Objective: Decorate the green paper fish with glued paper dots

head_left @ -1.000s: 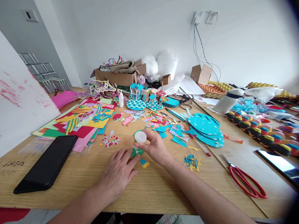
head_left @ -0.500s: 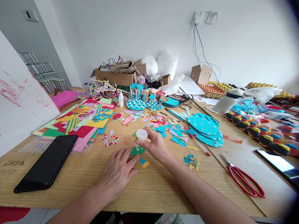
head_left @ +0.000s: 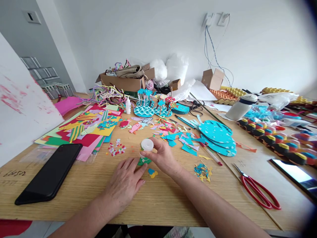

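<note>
My right hand (head_left: 164,157) grips a small white glue bottle (head_left: 147,145), turned upside down with its round base up. Beneath it lies a green paper fish (head_left: 143,161), partly covered by the bottle and my fingers; the nozzle tip is hard to make out. My left hand (head_left: 126,177) rests flat on the table, fingers apart, their tips at the fish's left and near edge. Close by on the right are small blue and yellow paper pieces (head_left: 153,173). Tiny red and white paper bits (head_left: 116,147) form a pile to the left.
A black phone (head_left: 49,173) and stacked coloured paper (head_left: 86,129) lie left. Right are red-handled scissors (head_left: 260,191), a thin stick (head_left: 229,167), blue paper discs (head_left: 215,132) and a tablet (head_left: 294,177). Behind stand another white bottle (head_left: 128,106) and blue sea-themed models (head_left: 143,110).
My right hand has shifted the glue bottle slightly left over the green fish, and the bottle's base now faces me more. My left hand has stayed in place.
</note>
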### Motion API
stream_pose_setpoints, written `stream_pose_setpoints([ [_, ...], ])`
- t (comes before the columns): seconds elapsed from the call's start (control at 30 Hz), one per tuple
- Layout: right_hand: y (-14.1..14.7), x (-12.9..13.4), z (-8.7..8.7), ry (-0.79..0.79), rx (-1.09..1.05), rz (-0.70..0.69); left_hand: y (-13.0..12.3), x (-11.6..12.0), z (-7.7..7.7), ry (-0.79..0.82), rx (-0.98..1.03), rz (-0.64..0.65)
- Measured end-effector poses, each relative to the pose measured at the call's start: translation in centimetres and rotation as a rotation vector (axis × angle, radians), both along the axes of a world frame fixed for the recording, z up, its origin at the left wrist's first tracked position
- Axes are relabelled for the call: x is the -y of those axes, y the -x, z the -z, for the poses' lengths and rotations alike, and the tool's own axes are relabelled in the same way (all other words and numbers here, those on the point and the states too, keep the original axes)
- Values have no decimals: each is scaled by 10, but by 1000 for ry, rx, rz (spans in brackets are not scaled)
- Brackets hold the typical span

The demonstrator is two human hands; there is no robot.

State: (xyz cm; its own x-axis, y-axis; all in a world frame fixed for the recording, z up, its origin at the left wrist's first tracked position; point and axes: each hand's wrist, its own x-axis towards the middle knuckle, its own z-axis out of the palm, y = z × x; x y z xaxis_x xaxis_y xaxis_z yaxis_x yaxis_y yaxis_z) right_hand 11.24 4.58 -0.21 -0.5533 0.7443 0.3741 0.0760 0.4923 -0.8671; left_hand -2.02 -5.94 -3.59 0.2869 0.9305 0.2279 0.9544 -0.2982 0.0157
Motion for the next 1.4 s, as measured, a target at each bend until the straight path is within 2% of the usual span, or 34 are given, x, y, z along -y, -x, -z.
stream_pose_setpoints([
  [0.2, -5, -1, -2, 25, 15, 23, 0, 0, 0, 15, -13, -3],
  [0.47, -11, 4, -10, 43, 73, -29, -2, 1, -3, 19, -34, 6],
  [0.73, -9, 4, 0, 31, 27, -17, -1, 3, -2, 4, 42, -1],
  [1.4, -12, 4, -2, 65, 19, -35, 0, 2, 1, -27, 52, 8],
])
